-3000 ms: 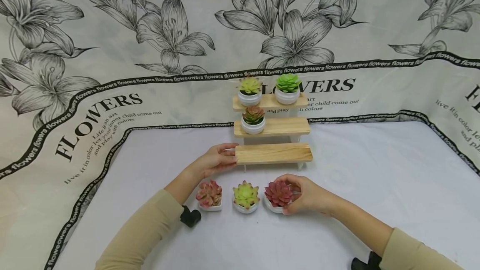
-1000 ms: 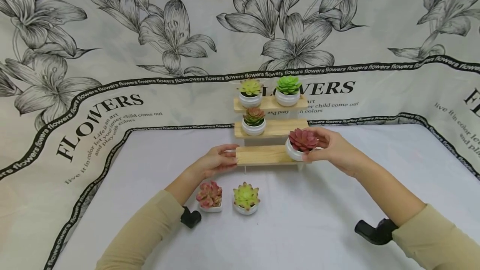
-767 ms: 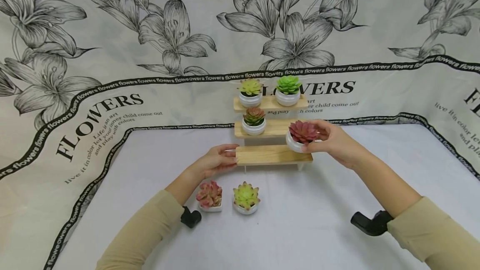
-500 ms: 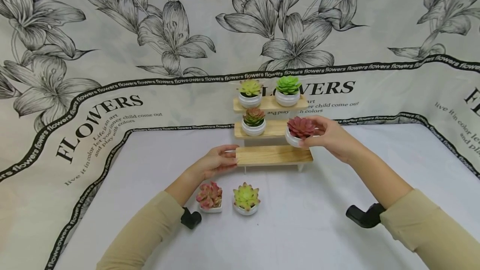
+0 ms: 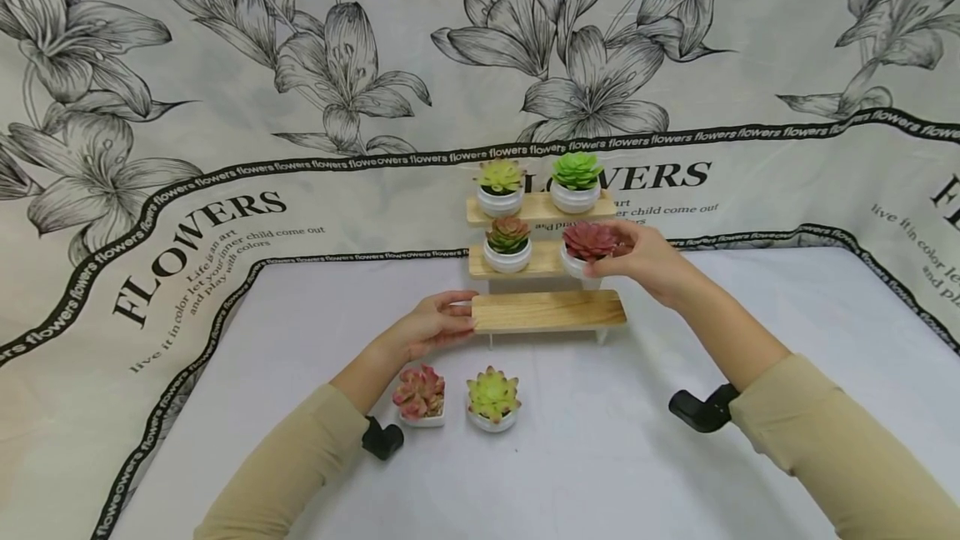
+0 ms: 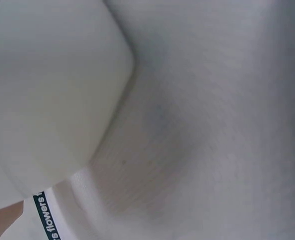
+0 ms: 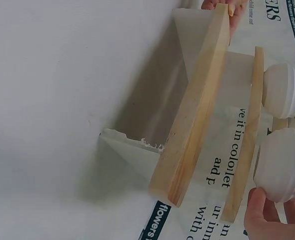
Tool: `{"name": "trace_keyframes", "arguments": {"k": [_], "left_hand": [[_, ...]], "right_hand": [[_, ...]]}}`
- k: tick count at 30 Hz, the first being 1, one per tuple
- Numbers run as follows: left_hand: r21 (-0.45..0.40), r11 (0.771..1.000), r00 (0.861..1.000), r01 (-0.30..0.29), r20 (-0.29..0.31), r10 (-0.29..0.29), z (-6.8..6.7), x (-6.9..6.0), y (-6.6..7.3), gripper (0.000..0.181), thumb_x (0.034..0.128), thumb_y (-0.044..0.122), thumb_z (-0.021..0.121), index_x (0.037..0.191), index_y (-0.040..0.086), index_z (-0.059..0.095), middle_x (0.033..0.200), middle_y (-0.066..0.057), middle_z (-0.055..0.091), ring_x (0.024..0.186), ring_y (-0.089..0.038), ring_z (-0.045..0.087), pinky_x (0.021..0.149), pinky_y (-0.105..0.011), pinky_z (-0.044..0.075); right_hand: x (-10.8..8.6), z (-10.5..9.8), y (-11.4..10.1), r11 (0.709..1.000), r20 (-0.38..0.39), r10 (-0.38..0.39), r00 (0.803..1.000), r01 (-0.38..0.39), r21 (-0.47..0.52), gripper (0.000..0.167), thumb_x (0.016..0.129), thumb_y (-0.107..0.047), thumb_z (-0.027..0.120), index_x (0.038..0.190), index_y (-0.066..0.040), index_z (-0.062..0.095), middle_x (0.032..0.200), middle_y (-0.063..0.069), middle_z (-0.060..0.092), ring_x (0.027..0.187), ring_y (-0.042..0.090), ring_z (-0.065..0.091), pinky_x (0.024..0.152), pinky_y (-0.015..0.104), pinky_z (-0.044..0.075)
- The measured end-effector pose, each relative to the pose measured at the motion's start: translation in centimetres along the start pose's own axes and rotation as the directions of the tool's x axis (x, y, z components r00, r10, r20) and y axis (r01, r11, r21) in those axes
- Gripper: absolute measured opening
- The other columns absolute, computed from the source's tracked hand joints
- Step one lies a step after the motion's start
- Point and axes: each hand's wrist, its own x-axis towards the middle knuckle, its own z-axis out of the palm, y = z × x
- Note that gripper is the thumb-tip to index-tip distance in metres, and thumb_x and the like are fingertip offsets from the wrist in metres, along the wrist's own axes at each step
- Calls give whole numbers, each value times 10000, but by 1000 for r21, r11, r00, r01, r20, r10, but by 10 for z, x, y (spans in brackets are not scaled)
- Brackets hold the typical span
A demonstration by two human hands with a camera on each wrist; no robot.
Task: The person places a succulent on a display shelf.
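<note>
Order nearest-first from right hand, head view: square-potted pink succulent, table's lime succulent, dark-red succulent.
1. Dark-red succulent: held in right hand.
2. Lime succulent: on table, left of hand.
3. Pink succulent: table, farther left.

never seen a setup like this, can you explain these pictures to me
No machine here, just a person's two bare hands. The wide picture comes from a camera on the head, looking forward and down; the other two come from one on each wrist. The left wrist's shows mostly blurry, pale shapes.

On the white cloth are a three-tier stand, with three potted succulents on its upper two tiers, and, nearer the person, a pink succulent and a yellow-green one.

The left hand holds the left end of the lowest shelf. The right hand holds a dark red potted succulent at the middle tier; I can't tell whether it touches the wood.
</note>
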Motion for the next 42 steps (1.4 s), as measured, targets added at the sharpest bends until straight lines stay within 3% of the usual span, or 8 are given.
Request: {"name": "trace_keyframes", "arguments": {"k": [11, 42], "left_hand": [[0, 1000, 1000, -12, 6, 12, -1, 2, -2, 556, 886, -122, 515, 1406, -7, 355, 1024, -83, 549, 835, -137, 603, 779, -251, 546], [-7, 1000, 1000, -7, 4, 7, -1, 0, -1, 561, 884, -126, 514, 1408, -7, 351, 1011, -78, 533, 829, -134, 593, 759, -241, 549]], "right_hand": [[11, 2, 2, 1000, -21, -7, 1000, 8, 22, 734, 776, -15, 709, 1402, 14, 328, 1224, 122, 442, 973, 144, 473, 792, 181, 463], [16, 3, 7, 993, -39, 5, 999, -1, 116, 724, 795, 3, 697, 1408, 12, 312, 1212, 81, 416, 1021, 157, 424, 800, 155, 470]]}}
